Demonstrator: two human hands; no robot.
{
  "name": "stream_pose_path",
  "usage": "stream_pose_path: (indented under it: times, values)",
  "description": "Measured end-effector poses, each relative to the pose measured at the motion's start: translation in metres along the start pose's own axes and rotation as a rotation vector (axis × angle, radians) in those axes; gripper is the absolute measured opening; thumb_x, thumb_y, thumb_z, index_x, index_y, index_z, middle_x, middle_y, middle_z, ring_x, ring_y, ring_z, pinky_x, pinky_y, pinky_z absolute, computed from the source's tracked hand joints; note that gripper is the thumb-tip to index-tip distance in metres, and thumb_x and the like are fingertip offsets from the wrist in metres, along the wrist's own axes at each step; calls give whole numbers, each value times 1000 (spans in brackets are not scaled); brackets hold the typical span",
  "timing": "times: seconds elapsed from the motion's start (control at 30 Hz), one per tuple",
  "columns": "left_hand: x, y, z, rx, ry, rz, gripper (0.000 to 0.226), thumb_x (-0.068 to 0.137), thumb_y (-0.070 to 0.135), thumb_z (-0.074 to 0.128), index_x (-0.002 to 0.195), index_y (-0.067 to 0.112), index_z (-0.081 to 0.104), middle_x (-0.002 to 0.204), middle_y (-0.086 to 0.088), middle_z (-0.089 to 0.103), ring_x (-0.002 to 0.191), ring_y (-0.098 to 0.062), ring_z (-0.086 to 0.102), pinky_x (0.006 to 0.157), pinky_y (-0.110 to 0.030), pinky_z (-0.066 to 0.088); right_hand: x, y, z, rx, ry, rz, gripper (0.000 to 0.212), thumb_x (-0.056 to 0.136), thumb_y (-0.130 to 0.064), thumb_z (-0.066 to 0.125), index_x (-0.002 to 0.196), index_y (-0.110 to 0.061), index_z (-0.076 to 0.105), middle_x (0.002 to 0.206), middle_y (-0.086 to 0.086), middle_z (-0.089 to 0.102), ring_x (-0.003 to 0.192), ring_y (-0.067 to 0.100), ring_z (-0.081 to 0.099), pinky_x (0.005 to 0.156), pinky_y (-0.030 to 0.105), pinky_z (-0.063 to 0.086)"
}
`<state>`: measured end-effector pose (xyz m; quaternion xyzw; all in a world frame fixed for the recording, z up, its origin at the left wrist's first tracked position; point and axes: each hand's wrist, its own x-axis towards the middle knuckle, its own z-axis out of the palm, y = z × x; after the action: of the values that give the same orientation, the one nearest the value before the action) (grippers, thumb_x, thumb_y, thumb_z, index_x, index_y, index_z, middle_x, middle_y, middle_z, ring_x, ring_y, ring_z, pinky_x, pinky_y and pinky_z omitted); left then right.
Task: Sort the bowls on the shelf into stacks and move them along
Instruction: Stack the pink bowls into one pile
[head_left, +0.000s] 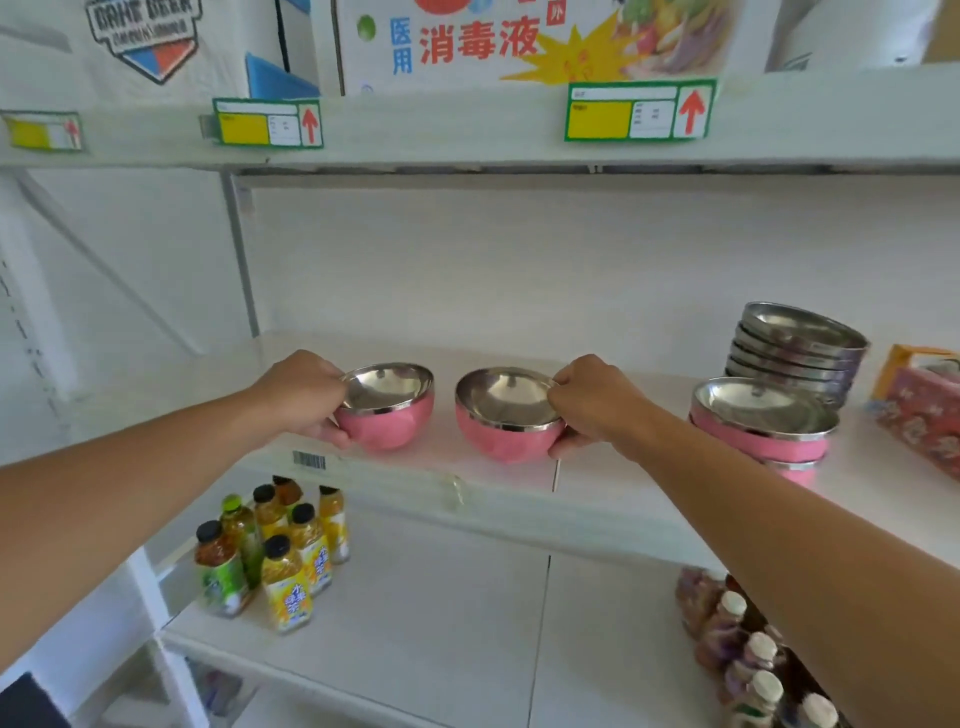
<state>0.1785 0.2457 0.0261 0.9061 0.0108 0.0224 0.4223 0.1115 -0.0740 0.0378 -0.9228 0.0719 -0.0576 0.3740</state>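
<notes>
Two pink bowls with steel insides stand side by side on the white middle shelf. My left hand grips the left bowl at its left rim, thumb below. My right hand pinches the right rim of the right bowl, thumb under its side. Both bowls tilt slightly toward me. Further right, a stack of pink bowls stands near the shelf's front edge. Behind it rises a taller stack of plain steel bowls.
A patterned red box lies at the far right of the shelf. Juice and tea bottles stand on the lower shelf at left, capped bottles at lower right. The upper shelf with price labels hangs overhead.
</notes>
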Motion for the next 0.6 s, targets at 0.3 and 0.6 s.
stream_pose_path:
  times: [0.3,0.6]
  values:
    - [-72,-3,20,-157,-132,61,14,102,14,73,110,9,84,93,-21,85,68,-38,85,67,-39,70,-90,2,-65,0,160,81,26,93,-1,54,106,12,72,82,27,81,72,42,83,92,59,65]
    - [-115,48,31,-221,-153,131,17,99,14,71,101,14,88,86,-13,86,70,-39,85,63,-37,71,-91,49,-188,-113,400,124,12,90,-10,73,89,-1,80,62,14,79,57,28,81,65,36,69]
